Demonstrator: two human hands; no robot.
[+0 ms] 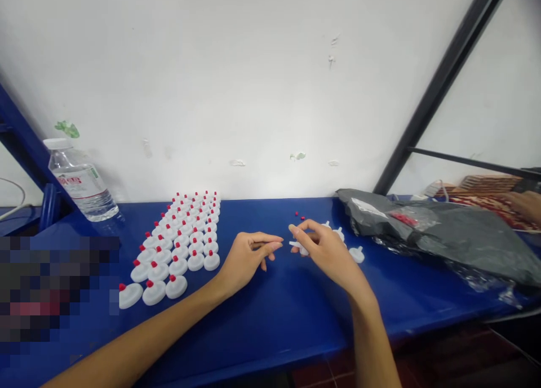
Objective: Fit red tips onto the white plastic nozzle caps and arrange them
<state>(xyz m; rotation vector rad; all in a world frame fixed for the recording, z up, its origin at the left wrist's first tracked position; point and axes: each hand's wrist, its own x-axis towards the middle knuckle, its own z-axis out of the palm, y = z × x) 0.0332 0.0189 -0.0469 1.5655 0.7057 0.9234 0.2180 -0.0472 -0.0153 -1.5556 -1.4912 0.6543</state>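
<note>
My right hand point(325, 250) pinches a white nozzle cap point(294, 244), its narrow spout pointing left toward my other hand. Thumb and index finger of my left hand point(250, 255) are pressed together just left of that spout; whatever lies between them is too small to make out. Behind and beside my right hand lie a few white nozzle caps without red tips, one of them a bare nozzle cap point(357, 255). Loose red tips point(296, 213) rest on the table beyond. To the left, several rows of white caps with red tips point(178, 265) stand upright.
A blue table point(270, 326) runs along a white wall. A water bottle point(84, 179) stands at the back left. Grey plastic bags point(456, 236) cover the right side, with a small clear bag of red pieces point(406, 218) on top. Another person's hand point(530, 206) shows at far right.
</note>
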